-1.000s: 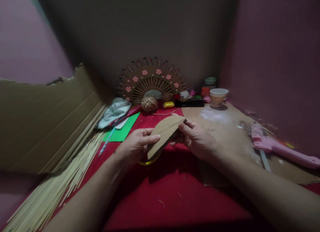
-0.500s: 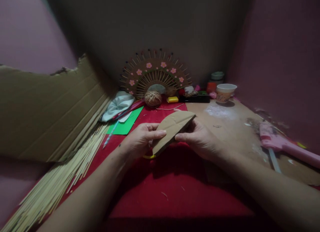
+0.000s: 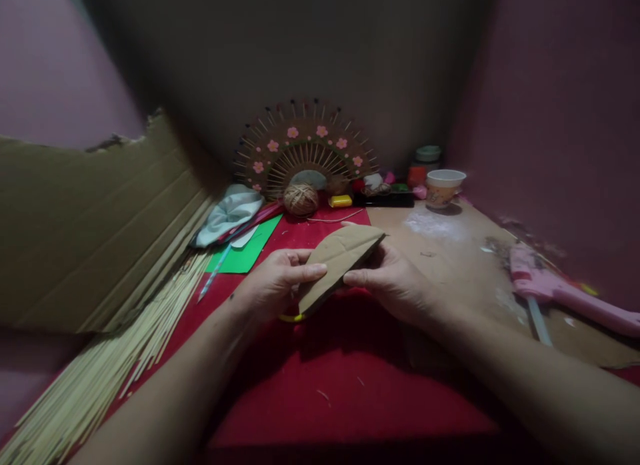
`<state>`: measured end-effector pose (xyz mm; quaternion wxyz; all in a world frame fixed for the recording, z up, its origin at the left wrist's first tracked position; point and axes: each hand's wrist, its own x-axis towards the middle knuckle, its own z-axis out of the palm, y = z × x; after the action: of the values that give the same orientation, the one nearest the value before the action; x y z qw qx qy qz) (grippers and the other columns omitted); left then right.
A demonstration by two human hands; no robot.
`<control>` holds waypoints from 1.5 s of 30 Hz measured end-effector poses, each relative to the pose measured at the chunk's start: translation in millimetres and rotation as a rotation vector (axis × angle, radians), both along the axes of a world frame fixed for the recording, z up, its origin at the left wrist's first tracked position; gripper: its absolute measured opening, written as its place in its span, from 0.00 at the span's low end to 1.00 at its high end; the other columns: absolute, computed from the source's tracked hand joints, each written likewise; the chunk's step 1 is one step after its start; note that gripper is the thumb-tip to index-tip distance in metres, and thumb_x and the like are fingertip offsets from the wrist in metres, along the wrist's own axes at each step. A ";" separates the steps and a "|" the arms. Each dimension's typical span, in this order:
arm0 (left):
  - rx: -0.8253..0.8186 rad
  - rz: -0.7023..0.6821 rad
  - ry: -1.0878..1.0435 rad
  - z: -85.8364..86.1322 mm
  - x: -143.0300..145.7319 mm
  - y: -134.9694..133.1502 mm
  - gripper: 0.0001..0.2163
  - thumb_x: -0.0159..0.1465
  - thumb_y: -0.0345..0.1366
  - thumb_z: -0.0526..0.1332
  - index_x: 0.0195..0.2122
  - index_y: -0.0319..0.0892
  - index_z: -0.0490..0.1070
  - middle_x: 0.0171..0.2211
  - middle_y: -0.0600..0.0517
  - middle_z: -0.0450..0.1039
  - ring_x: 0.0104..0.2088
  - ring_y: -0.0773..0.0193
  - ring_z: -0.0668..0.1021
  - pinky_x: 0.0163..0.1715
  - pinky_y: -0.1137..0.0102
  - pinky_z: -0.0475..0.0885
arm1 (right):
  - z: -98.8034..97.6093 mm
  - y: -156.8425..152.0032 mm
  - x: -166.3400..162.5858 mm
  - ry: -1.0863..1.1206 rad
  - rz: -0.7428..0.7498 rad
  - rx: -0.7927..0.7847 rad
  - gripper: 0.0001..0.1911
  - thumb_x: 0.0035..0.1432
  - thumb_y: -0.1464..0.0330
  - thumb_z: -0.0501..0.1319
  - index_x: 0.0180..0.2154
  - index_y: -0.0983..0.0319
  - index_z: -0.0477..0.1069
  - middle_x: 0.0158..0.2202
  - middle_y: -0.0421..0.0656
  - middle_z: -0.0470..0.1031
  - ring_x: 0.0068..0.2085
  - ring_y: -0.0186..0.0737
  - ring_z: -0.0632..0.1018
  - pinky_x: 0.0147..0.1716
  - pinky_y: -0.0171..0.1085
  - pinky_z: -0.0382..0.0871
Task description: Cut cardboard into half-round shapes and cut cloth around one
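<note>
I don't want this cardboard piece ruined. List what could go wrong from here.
The brown half-round cardboard cutout is pinched at its edges by the left hand and right hand; a tight grip might crease it. The pink glue gun lies beside the right forearm and might get knocked. The loose thin pale wooden sticks by the left forearm could scatter.

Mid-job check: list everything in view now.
cardboard cutout: one, brown, held up at centre
stick bundle: one, pale, lower left
cardboard sheet: one, brown, far left
fan ornament: one, brown with pink flowers, back centre
twine ball: one, tan, before fan ornament
green paper: one, green, left of centre
cup: one, white, back right
glue gun: one, pink, right
red cloth: one, red, spread across the middle
left hand: one, bare, gripping cutout's left edge
right hand: one, bare, gripping its right edge
</note>
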<state>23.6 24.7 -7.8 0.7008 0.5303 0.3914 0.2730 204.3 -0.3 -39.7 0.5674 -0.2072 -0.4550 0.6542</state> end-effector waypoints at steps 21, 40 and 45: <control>0.197 -0.059 -0.010 8.7 -10.7 5.0 0.23 0.53 0.31 0.65 0.51 0.38 0.68 0.44 0.42 0.75 0.38 0.58 0.77 0.32 0.71 0.72 | 2.5 1.6 5.2 0.150 0.228 0.068 0.29 0.57 0.69 0.59 0.58 0.50 0.54 0.52 0.42 0.69 0.43 0.39 0.76 0.40 0.44 0.74; 1.540 0.296 0.557 -5.0 -3.8 -16.6 0.20 0.60 0.31 0.59 0.54 0.43 0.60 0.45 0.47 0.70 0.44 0.61 0.73 0.42 0.69 0.69 | 23.8 -15.0 4.2 -0.126 -0.027 0.206 0.15 0.53 0.73 0.61 0.42 0.54 0.74 0.42 0.38 0.78 0.44 0.37 0.76 0.50 0.42 0.66; 1.493 0.299 0.498 -4.4 -2.6 -17.7 0.20 0.59 0.29 0.59 0.53 0.47 0.61 0.45 0.49 0.70 0.45 0.60 0.73 0.43 0.67 0.68 | 27.7 -19.9 4.8 -0.201 -0.063 0.215 0.17 0.52 0.71 0.62 0.45 0.51 0.72 0.41 0.38 0.78 0.41 0.37 0.77 0.41 0.39 0.72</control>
<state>21.0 7.0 -12.3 0.0088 0.8466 0.3171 0.4273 209.1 -20.2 -12.0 0.5583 -0.2239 -0.5702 0.5595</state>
